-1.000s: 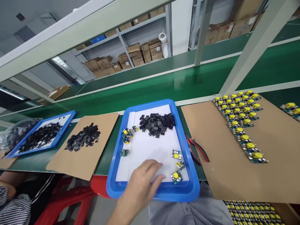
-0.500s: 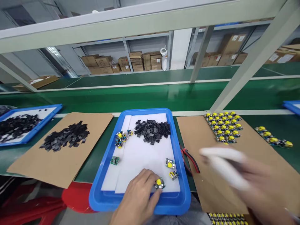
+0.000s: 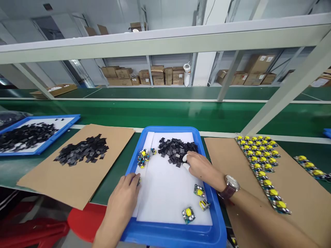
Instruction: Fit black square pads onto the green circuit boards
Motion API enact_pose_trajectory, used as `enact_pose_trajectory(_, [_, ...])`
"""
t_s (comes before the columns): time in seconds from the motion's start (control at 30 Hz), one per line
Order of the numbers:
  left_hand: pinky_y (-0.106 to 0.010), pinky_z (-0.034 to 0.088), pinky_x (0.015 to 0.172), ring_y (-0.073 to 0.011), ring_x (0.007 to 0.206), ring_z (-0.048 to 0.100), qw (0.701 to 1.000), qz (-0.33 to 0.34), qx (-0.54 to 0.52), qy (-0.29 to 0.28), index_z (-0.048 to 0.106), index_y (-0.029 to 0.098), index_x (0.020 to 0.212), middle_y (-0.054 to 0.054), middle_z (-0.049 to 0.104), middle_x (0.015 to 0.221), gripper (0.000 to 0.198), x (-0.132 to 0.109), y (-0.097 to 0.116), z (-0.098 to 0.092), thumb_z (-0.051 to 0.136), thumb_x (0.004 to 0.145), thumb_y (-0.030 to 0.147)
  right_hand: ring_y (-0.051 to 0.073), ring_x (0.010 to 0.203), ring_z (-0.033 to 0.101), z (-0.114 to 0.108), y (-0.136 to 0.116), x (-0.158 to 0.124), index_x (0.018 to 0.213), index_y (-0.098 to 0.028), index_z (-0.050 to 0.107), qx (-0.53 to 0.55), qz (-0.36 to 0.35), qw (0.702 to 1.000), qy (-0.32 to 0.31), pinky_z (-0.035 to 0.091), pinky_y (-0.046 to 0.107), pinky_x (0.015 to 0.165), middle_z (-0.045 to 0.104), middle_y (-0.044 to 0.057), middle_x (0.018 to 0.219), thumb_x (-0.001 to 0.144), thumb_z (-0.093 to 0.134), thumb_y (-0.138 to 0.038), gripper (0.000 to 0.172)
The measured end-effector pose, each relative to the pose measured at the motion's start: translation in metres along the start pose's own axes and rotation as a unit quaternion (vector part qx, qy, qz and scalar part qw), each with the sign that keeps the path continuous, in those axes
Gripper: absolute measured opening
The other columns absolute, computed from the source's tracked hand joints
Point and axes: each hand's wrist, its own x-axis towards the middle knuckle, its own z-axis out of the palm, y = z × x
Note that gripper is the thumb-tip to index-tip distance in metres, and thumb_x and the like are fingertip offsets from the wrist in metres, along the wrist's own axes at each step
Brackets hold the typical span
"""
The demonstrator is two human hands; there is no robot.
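Note:
A blue tray (image 3: 176, 236) lined with a white sheet lies in front of me. My left hand (image 3: 122, 199) rests on its left rim, fingers closed on a small green circuit board (image 3: 139, 180). My right hand (image 3: 201, 168), wearing white fingertip covers and a wristwatch (image 3: 231, 184), reaches into the tray. Its fingertips are pinched together at the near edge of a pile of black parts (image 3: 176, 148); what they hold is hidden. A cluster of small boards (image 3: 143, 158) sits at the tray's left. Three boards with yellow parts (image 3: 188, 214) lie near its right front corner.
On the left, a cardboard sheet (image 3: 64, 182) carries another black pile, and a second blue tray (image 3: 69, 122) lies beyond it. On the right, cardboard (image 3: 297, 193) holds rows of yellow-topped boards (image 3: 261, 151). A green conveyor belt (image 3: 165, 115) and a slanted frame post (image 3: 284, 94) lie behind. A red stool (image 3: 80, 224) stands below.
My left hand moved from the tray's front middle to its left rim, onto the green board. My right hand swept in from the right to the black pile. The view tilted up.

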Motion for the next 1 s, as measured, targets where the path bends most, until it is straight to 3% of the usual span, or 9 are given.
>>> enact_pose_trajectory(0.23, [-0.041,0.064,0.076,-0.0336,0.107,0.074,0.999,-0.013,-0.030,-0.009,0.064,0.015,0.130,-0.019,0.067,0.132,0.035,0.031,-0.007,0.000,0.049,0.098,0.017,0.021,0.081,0.062,-0.003,0.004,-0.012,0.089,-0.015,0.067,0.084,0.013,0.996,0.031,0.051,0.032,0.075,0.066,0.008,0.089,0.083,0.051,0.001,0.023])
enact_pose_trajectory(0.37, [-0.042,0.064,0.079,-0.0305,0.097,0.075,0.980,0.007,-0.186,0.077,0.066,0.018,0.128,-0.016,0.068,0.130,0.034,0.015,0.009,-0.016,0.056,0.100,0.035,0.018,0.086,0.066,-0.014,-0.011,-0.044,0.104,-0.018,0.069,0.203,-0.032,0.975,0.085,0.056,0.031,0.079,0.069,0.006,0.097,0.097,0.056,-0.010,0.017])
enact_pose_trajectory(0.43, [-0.034,0.064,0.073,-0.0232,0.083,0.076,0.931,0.017,-0.361,0.053,0.070,0.022,0.122,-0.012,0.073,0.119,0.031,0.000,0.032,-0.028,0.062,0.099,0.041,0.018,0.091,0.070,-0.016,-0.025,-0.063,0.106,-0.021,0.072,0.322,-0.099,0.933,0.122,0.059,0.032,0.082,0.073,0.006,0.099,0.099,0.062,-0.014,0.014])
enact_pose_trajectory(0.53, [-0.029,0.063,0.068,-0.0198,0.075,0.075,0.793,0.014,-0.600,-0.104,0.075,0.022,0.115,-0.009,0.078,0.098,0.027,-0.019,0.078,-0.037,0.060,0.101,0.040,0.021,0.101,0.073,-0.013,-0.046,-0.085,0.115,-0.025,0.073,0.416,-0.199,0.873,0.157,0.060,0.040,0.089,0.078,0.007,0.106,0.098,0.064,-0.010,0.025])
enact_pose_trajectory(0.6, [-0.029,0.062,0.069,-0.0191,0.071,0.073,0.708,-0.032,-0.689,-0.151,0.077,0.020,0.103,-0.006,0.077,0.082,0.024,-0.025,0.103,-0.035,0.063,0.099,0.040,0.023,0.103,0.074,-0.007,-0.055,-0.095,0.122,-0.027,0.073,0.424,-0.226,0.858,0.181,0.061,0.043,0.090,0.080,0.007,0.109,0.098,0.064,-0.008,0.032])
enact_pose_trajectory(0.67, [-0.028,0.060,0.069,-0.0173,0.066,0.071,0.656,-0.080,-0.732,-0.166,0.076,0.018,0.092,-0.004,0.075,0.072,0.022,-0.028,0.120,-0.030,0.069,0.096,0.038,0.024,0.101,0.075,-0.002,-0.059,-0.102,0.126,-0.029,0.073,0.439,-0.220,0.846,0.208,0.062,0.045,0.089,0.081,0.007,0.108,0.097,0.066,-0.007,0.037])
enact_pose_trajectory(0.8, [-0.027,0.059,0.077,-0.0163,0.076,0.072,0.616,-0.110,-0.762,-0.166,0.073,0.018,0.093,-0.004,0.076,0.081,0.017,-0.030,0.131,-0.028,0.078,0.091,0.035,0.024,0.105,0.077,0.004,-0.058,-0.115,0.130,-0.031,0.072,0.474,-0.201,0.821,0.246,0.064,0.044,0.092,0.082,0.006,0.108,0.093,0.068,-0.002,0.047])
enact_pose_trajectory(0.9, [-0.026,0.060,0.078,-0.0156,0.078,0.072,0.598,-0.116,-0.778,-0.155,0.070,0.019,0.095,-0.002,0.074,0.089,0.019,-0.032,0.136,-0.033,0.082,0.087,0.032,0.024,0.116,0.074,0.006,-0.055,-0.128,0.135,-0.031,0.070,0.475,-0.163,0.834,0.228,0.061,0.043,0.102,0.078,0.007,0.123,0.094,0.067,-0.005,0.048])
enact_pose_trajectory(1.0, [-0.024,0.060,0.072,-0.0154,0.074,0.070,0.636,-0.136,-0.752,-0.108,0.070,0.018,0.088,-0.001,0.071,0.082,0.020,-0.035,0.143,-0.034,0.085,0.084,0.030,0.024,0.125,0.069,0.007,-0.055,-0.142,0.146,-0.030,0.061,0.481,-0.066,0.851,0.199,0.057,0.044,0.108,0.070,0.011,0.140,0.098,0.062,-0.011,0.052])
